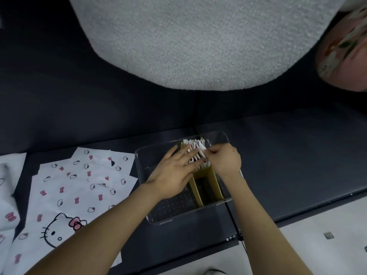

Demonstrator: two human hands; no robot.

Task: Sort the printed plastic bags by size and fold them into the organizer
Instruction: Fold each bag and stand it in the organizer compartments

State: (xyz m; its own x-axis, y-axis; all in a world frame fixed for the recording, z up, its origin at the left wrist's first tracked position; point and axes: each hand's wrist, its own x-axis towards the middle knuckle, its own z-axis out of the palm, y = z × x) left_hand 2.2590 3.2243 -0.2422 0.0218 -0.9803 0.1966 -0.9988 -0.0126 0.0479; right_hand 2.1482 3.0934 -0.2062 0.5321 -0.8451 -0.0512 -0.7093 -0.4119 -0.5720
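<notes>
Left hand (pixel 174 171) lies flat, fingers straight, pressing the row of folded bags (pixel 193 144) standing in the yellow organizer (pixel 210 175), which sits inside a clear bin (pixel 143 155). Right hand (pixel 224 157) pinches the row's right end, its fingertips partly hidden. The hands cover most of the row. The unfolded bags (pixel 79 185) on the dark table (pixel 297 155) are cut off at left.

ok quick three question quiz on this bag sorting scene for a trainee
1. True or false: the yellow divider organizer stands inside the clear plastic bin.
2. The flat unfolded white printed bags lie where? A left of the bin, B right of it, C inside it.
3. Fill in: the left hand presses the upright folded white bags with ___ fingers.
Key: 1 true; 2 A; 3 straight.
</notes>
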